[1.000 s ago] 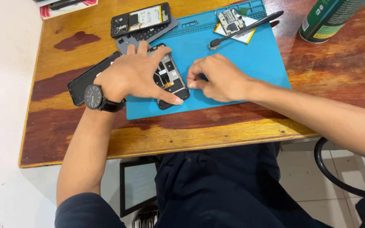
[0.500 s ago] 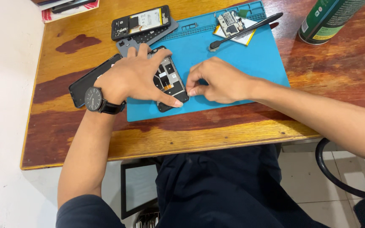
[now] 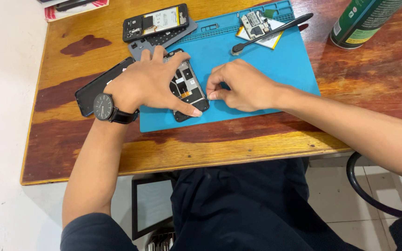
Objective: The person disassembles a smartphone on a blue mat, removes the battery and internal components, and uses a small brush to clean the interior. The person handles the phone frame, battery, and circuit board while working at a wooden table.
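Head view, opened phone (image 3: 188,88) under left hand (image 3: 147,86), right hand (image 3: 243,86) beside

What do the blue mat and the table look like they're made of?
The blue mat looks like matte silicone or rubber: no glare, moulded compartments along its far edge. The table looks like varnished wood: visible grain, glossy sheen, with dark patches where the finish is uneven.

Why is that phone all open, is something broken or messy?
The opened black phone under the left hand shows bare inner parts. Dark worn blotches mark the wooden table. Nothing looks spilled.
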